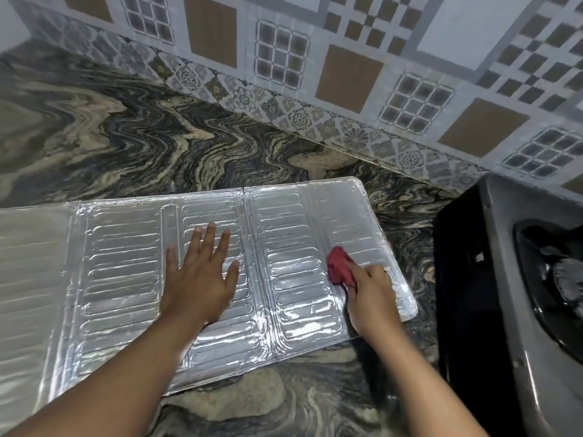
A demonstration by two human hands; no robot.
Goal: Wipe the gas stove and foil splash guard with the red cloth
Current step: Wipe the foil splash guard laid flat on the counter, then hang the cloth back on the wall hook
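Note:
The foil splash guard (120,266) lies unfolded and flat on the marbled stone counter, its ribbed silver panels running from the left edge to the middle right. My left hand (202,275) presses flat on its middle panel, fingers spread. My right hand (372,298) is shut on the bunched red cloth (337,266), which touches the guard's right panel. The gas stove (504,294) stands at the right edge, dark, with one burner and pan support partly in view.
A patterned tile wall (347,74) runs along the back of the counter (157,137). Bare counter lies behind the guard and in front of it near my forearms. The stove's side stands a short gap from the guard's right edge.

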